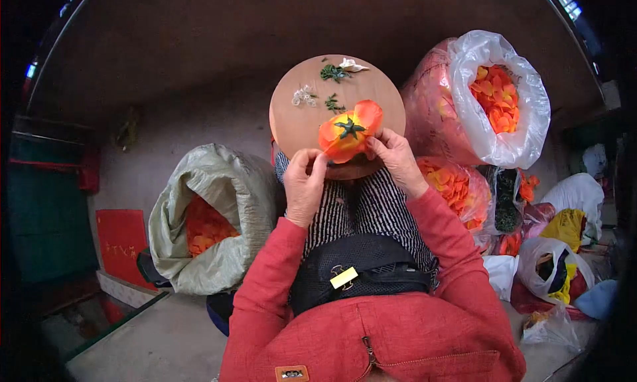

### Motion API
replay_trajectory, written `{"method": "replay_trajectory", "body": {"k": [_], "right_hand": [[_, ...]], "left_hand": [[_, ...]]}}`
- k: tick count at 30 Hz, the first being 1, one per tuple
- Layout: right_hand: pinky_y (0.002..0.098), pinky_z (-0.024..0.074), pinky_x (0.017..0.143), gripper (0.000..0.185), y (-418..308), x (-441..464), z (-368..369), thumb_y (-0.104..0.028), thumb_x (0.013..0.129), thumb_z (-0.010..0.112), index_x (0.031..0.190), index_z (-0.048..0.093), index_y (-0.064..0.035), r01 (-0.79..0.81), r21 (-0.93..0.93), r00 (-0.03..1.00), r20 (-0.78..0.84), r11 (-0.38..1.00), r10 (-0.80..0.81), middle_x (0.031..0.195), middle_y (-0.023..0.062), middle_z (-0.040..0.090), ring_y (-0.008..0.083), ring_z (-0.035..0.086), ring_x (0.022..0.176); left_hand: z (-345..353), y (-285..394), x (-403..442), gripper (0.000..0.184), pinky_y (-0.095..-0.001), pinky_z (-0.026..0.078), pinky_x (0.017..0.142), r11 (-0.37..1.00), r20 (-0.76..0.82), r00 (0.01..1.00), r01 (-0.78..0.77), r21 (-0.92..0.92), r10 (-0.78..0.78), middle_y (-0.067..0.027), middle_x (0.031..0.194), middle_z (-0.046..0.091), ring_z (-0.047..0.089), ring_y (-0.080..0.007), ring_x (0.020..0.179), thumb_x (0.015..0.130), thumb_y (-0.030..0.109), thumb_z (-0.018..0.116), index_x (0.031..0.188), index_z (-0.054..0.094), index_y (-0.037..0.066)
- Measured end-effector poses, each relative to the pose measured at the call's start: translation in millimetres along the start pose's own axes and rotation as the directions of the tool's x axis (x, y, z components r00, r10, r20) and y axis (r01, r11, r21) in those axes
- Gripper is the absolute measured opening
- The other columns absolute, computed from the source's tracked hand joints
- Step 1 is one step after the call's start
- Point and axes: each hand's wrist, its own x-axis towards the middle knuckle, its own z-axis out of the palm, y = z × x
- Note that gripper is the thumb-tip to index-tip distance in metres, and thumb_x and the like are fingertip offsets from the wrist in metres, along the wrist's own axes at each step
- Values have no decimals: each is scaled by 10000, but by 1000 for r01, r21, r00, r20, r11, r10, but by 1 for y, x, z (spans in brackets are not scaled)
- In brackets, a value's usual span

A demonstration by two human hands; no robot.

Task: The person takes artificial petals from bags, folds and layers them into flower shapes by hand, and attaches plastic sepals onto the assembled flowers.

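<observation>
An orange and yellow artificial flower [337,145] is held up over the near edge of a round wooden stool top, with its green star-shaped calyx facing me. My left hand [305,183] pinches the petals at the lower left. On the other side, my right hand [398,159] pinches the petal edge between thumb and fingers. Small green plastic pieces [334,73] lie in a pile on the round stool top [292,120]. Beside them are a white piece [352,65], some clear little parts [304,96] and a few more green bits [334,103].
A pale woven sack [169,229] of orange petals stands at left. To the right is a large plastic-lined sack [438,110] with more petals. Below it sit a clear bag of petals [451,186], a bag of dark green pieces [506,203] and several other bags.
</observation>
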Motion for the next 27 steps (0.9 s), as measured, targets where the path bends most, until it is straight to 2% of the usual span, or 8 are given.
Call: {"method": "replay_trajectory", "body": {"k": [4,6,10,12,14,17,23,27], "right_hand": [[237,439,753,178,-19,-8,-2,-116,888,511,1019,560,-8,143,-298,961,-188,944,-204,911,38,585,121,549,820],[279,400,872,200,-27,-9,-8,-69,889,454,1058,537,1,344,-569,783,-265,747,-562,1041,92,548,180,521,975],[287,374,904,255,-51,-6,9,-107,904,430,1120,502,7,422,-616,766,-151,665,-625,1081,117,526,195,493,1035],[286,381,896,302,-50,4,12,-174,916,447,1150,486,14,388,-579,806,-165,717,-569,1060,121,536,188,504,1013],[264,404,854,367,-46,17,14,-251,916,477,1167,475,17,306,-339,914,-157,890,-374,1021,93,543,139,509,957],[208,427,761,358,-33,26,18,-264,909,504,1134,495,15,185,-215,957,-182,959,-225,935,29,552,71,508,847],[182,446,697,144,12,28,36,-64,911,465,1026,530,-4,183,74,975,-142,980,-171,879,27,575,50,526,768],[218,458,709,158,-8,22,27,-59,903,465,1037,535,-14,46,-111,997,-55,993,-52,893,59,593,92,556,787]], "left_hand": [[-11,9,-3,79,-225,421,575,1000,-5,1000,-13,10,13,-22,716,543,502,-85,616,809,63,591,794,563,-9],[-14,9,-4,63,-220,417,569,999,-17,999,-30,15,31,-10,729,540,495,-77,629,810,60,588,810,567,0],[-12,28,0,88,-193,401,623,990,-59,991,-114,82,119,8,813,532,467,-51,680,824,60,591,895,564,15],[-4,40,6,139,-201,409,630,940,-95,943,-302,162,319,-24,876,535,474,-65,670,797,48,612,926,572,14],[3,38,17,201,-236,433,665,932,-79,939,-318,176,335,-59,923,544,521,-116,720,763,44,637,956,584,25],[16,39,27,253,-346,441,785,877,30,907,-413,246,419,-114,956,565,543,-276,901,687,71,672,928,599,46],[20,33,31,223,-351,442,770,870,38,902,-426,248,430,-107,947,568,540,-274,878,682,58,665,893,595,51],[14,32,29,225,-322,456,763,839,64,891,-446,313,450,-105,958,562,562,-243,891,706,60,671,920,601,44]]}}
